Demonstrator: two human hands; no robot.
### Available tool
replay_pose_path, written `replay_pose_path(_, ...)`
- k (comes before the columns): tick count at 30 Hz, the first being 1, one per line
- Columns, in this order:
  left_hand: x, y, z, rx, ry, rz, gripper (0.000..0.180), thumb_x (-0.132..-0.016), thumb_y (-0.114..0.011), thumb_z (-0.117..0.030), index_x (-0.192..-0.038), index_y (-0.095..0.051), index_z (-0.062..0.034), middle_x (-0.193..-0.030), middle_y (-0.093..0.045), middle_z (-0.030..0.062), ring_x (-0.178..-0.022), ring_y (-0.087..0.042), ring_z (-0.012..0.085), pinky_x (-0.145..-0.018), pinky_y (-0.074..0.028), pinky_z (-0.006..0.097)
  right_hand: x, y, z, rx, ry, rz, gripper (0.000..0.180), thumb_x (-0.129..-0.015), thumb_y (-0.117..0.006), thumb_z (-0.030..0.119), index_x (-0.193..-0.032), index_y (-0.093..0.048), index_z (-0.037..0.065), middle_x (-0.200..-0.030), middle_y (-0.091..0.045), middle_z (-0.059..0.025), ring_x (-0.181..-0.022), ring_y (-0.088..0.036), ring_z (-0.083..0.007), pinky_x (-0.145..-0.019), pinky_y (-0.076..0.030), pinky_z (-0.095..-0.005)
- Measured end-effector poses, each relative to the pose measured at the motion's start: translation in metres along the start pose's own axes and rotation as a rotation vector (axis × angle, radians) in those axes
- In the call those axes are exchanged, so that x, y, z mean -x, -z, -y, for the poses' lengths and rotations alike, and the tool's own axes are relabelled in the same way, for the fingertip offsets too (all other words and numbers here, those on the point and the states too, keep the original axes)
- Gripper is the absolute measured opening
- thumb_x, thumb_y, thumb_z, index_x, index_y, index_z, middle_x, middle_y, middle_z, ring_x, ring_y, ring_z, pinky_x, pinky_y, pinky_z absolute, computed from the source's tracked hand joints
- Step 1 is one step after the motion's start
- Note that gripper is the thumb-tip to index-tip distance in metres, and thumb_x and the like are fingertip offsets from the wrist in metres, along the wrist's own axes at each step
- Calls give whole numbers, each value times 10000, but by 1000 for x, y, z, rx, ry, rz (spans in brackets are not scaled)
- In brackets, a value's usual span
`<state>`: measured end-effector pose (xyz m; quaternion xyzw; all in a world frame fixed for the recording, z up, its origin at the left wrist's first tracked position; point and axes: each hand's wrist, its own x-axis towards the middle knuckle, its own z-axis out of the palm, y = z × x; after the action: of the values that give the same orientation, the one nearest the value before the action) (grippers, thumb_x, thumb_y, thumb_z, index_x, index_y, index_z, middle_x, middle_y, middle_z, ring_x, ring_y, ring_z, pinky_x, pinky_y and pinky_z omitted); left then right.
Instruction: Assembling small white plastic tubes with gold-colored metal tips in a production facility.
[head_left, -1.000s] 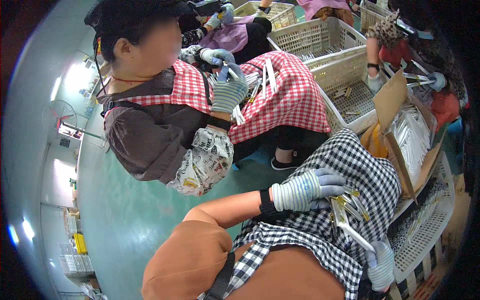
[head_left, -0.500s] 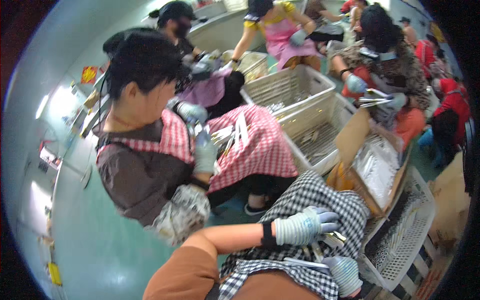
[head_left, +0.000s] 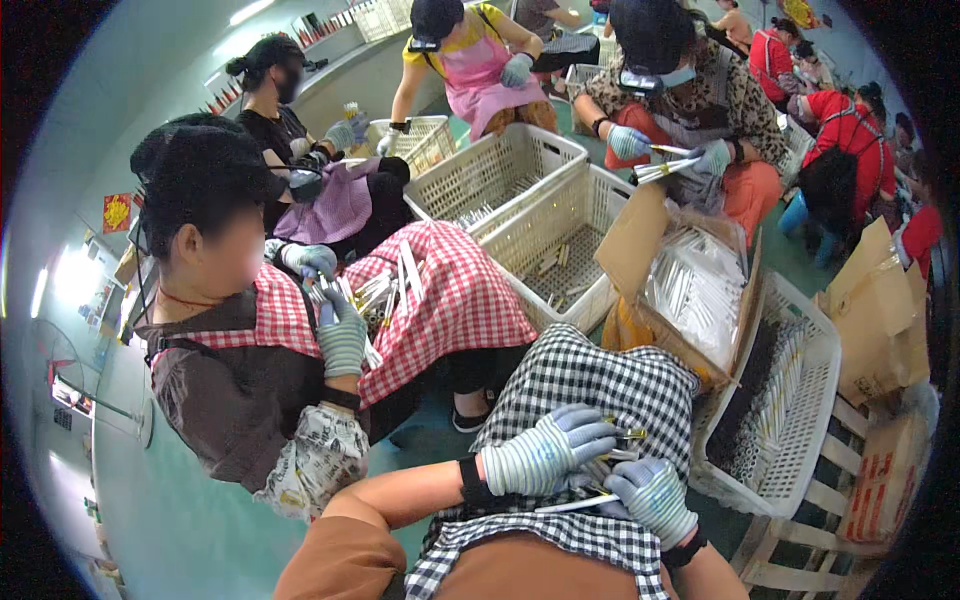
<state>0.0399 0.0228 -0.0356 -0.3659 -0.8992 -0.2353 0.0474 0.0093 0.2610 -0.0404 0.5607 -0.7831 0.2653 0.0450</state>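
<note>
Both my hands wear striped, blue-fingered gloves over a black-and-white checked apron (head_left: 610,375) on my lap. My left hand (head_left: 545,450) reaches across from the left, its fingers stretched out over a few thin pieces; a gold-coloured end (head_left: 632,434) shows just past the fingertips. My right hand (head_left: 655,502) is curled close beside it, its fingers closed at the end of a thin white stick (head_left: 575,504) that points left across the apron. Short pale pieces (head_left: 610,458) lie between the hands, partly hidden by the fingers.
A cardboard box (head_left: 735,375) of white sticks (head_left: 700,280) stands ahead to the right, beside a white crate (head_left: 800,460) of dark and silver pieces. Further ahead are two pale crates (head_left: 600,310). A co-worker in a red checked apron (head_left: 450,300) sits close on my left.
The view has swung to the right and sharpened. My right hand has come further up and closer to my left hand. The white stick still lies by my right fingers.
</note>
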Motion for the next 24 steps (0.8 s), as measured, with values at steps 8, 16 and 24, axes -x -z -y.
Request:
replay_pose_path(8, 15, 16, 14, 106, 22, 0, 631, -851, -588, -434, -1295, -454, -6, -1310, -484, 219, -1225, -462, 406, -1045, -345, 508, 7, 12, -9, -136, 20, -57, 268, -759, -706, 294, -918, -618, 97, -929, -628, -70, -802, -606, -262, -689, -482, -396)
replay_pose_path(16, 5, 5, 11, 53, 38, 26, 620, -795, -574, -447, -1241, -508, -22, -1276, -503, 201, -1171, -499, 396, -988, -368, 512, -1, 59, -53, -49, -83, -281, 259, -766, -703, 182, -981, -623, 64, -952, -638, -93, -839, -615, -301, -712, -486, -408)
replay_pose_path(24, -2, 20, 2, 202, 62, -73, 494, -852, -611, -361, -1209, -536, -29, -1269, -539, 169, -1188, -510, 354, -1040, -360, 485, -98, 89, -135, -492, -567, -541, 418, -825, -660, 115, -1197, -517, -11, -1080, -575, -138, -990, -570, -205, -837, -495, -332)
